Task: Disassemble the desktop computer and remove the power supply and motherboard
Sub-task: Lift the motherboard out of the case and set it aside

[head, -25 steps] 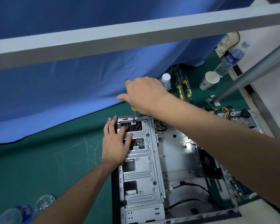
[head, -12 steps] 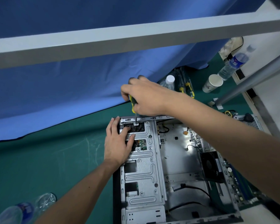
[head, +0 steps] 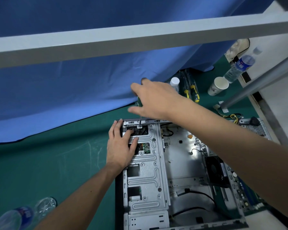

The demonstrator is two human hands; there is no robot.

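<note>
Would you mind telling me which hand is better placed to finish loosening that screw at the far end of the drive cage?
Right. The right hand grips the screwdriver, tip on the screw. The left hand lies on the drive cage, steadying it.

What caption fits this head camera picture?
Right hand drives a screwdriver into the computer case; left hand steadies it.

Grey crossbar (head: 140, 39) overhead; blue curtain (head: 73, 90) (draped) crowds case (head: 181, 160) rear.
</note>
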